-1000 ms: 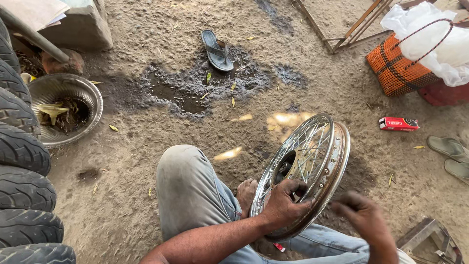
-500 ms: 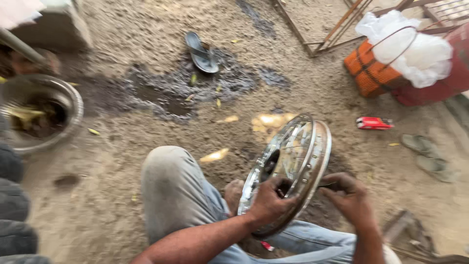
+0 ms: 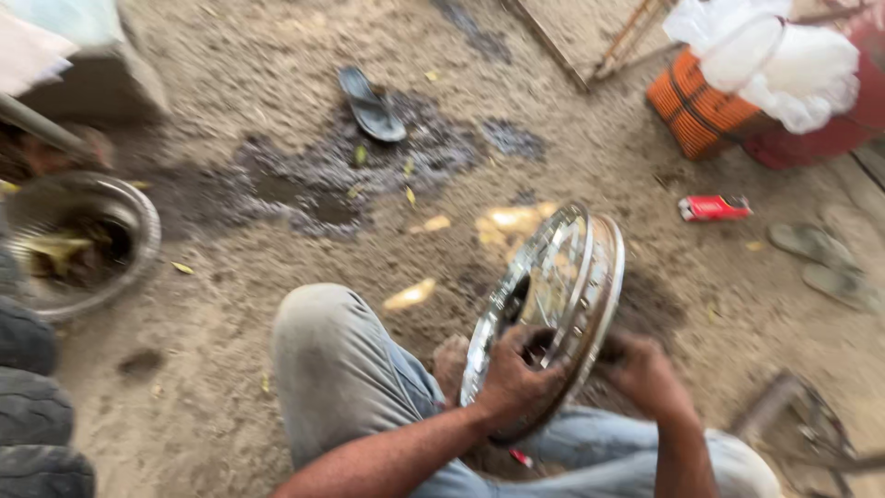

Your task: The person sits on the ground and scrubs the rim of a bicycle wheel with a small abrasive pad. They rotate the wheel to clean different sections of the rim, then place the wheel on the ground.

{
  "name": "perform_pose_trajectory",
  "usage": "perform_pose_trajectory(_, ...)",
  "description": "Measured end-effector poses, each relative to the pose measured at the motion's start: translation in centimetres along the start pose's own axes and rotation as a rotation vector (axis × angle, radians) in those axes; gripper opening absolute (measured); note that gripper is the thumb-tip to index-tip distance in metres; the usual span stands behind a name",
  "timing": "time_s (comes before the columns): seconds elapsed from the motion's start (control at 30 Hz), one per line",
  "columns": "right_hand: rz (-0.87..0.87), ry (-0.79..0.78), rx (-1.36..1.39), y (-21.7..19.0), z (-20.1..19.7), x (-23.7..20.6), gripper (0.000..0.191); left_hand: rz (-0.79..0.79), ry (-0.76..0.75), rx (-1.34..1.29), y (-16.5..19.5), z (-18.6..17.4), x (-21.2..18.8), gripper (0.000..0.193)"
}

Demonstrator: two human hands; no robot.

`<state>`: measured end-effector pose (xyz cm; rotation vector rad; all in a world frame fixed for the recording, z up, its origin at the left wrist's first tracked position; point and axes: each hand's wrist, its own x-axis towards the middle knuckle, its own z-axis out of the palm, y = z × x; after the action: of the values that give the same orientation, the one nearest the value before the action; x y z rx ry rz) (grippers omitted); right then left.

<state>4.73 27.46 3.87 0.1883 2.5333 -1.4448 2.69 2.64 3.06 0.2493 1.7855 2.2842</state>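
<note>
Over at the far left edge, a stack of black tyres (image 3: 32,397) runs down the near corner, and just beyond them sits a round metal basin (image 3: 83,242) with scraps and yellow bits inside. A concrete block (image 3: 101,78) stands at the far left. Moving right across the sandy ground (image 3: 230,304), there's a dark wet patch (image 3: 341,175) with a single dark sandal (image 3: 371,103) lying on its far side, and yellow leaves scattered near it.

Now to the middle, near side: a bent knee in grey trousers (image 3: 336,369) rises from the floor, and just right of it the left hand (image 3: 512,378) is clamped around the near rim of a shiny spoked wheel rim (image 3: 553,295), fingers curled through toward the spokes. The wheel rim stands upright on its edge, resting low between the legs, in the near centre of the scene. On its right side the right hand (image 3: 645,373) is pressed against the rim's outer edge, fingers curled; the picture is blurred and I cannot tell whether that grip is closed on the rim or on something small.

Further right, a small red packet (image 3: 714,207) lies on the ground, an orange basket (image 3: 696,111) with white plastic bags (image 3: 784,55) sits at the far right, and a pair of pale sandals (image 3: 820,258) rests by the right edge
</note>
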Motion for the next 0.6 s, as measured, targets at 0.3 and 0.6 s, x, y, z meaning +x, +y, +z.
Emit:
perform_pose_trajectory(0.3,0.202,-0.058,-0.154,-1.0,0.8,-0.2,0.021,0.031,-0.046,0.134,-0.2,-0.4,0.1,0.039)
perform_pose_trajectory(0.6,0.068,0.162,-0.176,-1.5,-0.6,0.0,0.023,0.019,-0.103,0.179,0.6,-0.6,0.3,0.043)
